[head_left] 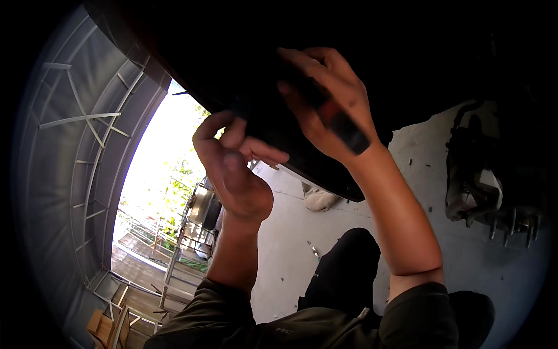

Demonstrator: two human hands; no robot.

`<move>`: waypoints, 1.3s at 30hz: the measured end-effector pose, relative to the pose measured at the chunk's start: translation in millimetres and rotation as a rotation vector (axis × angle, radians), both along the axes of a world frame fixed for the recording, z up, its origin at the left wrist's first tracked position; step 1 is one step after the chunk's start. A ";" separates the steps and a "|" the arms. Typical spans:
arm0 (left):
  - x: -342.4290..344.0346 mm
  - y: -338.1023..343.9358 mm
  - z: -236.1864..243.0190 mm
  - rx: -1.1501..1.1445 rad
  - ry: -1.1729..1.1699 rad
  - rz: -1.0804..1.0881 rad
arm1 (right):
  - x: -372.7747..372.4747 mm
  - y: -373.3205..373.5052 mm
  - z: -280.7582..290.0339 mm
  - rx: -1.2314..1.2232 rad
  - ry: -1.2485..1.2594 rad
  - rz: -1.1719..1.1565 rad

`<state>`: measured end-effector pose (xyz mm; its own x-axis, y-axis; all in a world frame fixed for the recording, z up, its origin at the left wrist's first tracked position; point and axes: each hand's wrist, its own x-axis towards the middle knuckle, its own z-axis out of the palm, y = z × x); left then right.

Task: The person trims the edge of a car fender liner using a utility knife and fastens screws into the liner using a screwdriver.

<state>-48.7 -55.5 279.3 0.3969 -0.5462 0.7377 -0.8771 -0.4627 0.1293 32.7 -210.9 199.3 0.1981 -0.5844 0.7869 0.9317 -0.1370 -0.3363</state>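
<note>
My right hand (340,96) is raised under a large dark body. It holds a black tool handle with a red band (351,132), which lies across the palm and is smeared by motion. The tool's far end is lost in the dark. Lower and to the left, my left hand (237,166) is turned up with its fingers bent. Its thumb and forefinger come together near a small dark piece (241,107) that I cannot make out. The dark body (232,58) spans the top of the view, and its underside is too black to read.
At the right is a metal wheel hub with several studs (514,227), beside a dark bracket-like part (474,186). A pale shoe (319,199) stands on the light floor (279,250), which has small scattered bits. Left are metal racks (174,273), a cardboard box (100,328) and a bright opening.
</note>
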 end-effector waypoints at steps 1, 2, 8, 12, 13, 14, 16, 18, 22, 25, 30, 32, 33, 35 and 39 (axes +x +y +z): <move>2.1 -4.1 -1.8 -0.037 -0.014 -0.006 | 0.3 2.9 -0.9 0.057 -0.047 0.071; 2.2 -10.6 -2.8 -0.074 -0.028 0.020 | 1.7 4.8 -2.4 0.113 -0.094 0.140; 6.8 -39.5 -11.1 -0.213 -0.250 0.367 | -23.3 1.0 2.9 0.203 -0.185 0.832; -0.9 -45.3 -16.8 -0.273 -0.243 0.434 | -22.0 -8.9 1.9 0.054 -0.216 0.864; -3.1 -48.8 -15.8 -0.290 -0.209 0.455 | -21.5 -10.2 1.3 0.056 -0.218 0.865; -3.7 -50.4 -15.8 -0.324 -0.138 0.494 | -21.5 -10.9 -0.6 0.033 -0.215 0.852; -5.3 -50.2 -13.7 -0.339 -0.129 0.477 | -24.2 -10.2 0.4 0.004 -0.214 0.832; -11.3 -50.7 -9.7 -0.362 -0.122 0.450 | -30.2 -7.4 6.4 0.005 -0.237 0.938; -7.3 -54.0 -12.2 -0.384 -0.139 0.478 | -27.2 -10.7 4.0 -0.027 -0.213 0.880; -4.3 -55.4 -11.8 -0.382 -0.150 0.435 | -27.7 -8.2 3.6 -0.013 -0.218 0.911; -4.5 -53.6 -11.1 -0.364 -0.181 0.365 | -28.7 5.0 4.3 0.087 -0.243 0.866; -7.9 -52.0 -10.7 -0.365 -0.136 0.425 | -29.3 7.8 4.2 0.093 -0.235 0.830; -8.6 -51.9 -10.4 -0.366 -0.122 0.444 | -29.8 8.4 4.5 0.101 -0.226 0.793; -8.7 -52.5 -10.0 -0.359 -0.138 0.472 | -32.0 8.1 5.5 0.099 -0.211 0.752; -8.0 -46.4 -7.9 -0.353 -0.118 0.412 | -31.9 12.4 9.3 0.126 -0.237 0.710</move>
<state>-56.8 -101.8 271.3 0.4289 -0.0747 0.9003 -0.6509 -0.7166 0.2506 0.9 -198.5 208.6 0.3939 -0.4678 0.7912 0.8313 0.5485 -0.0896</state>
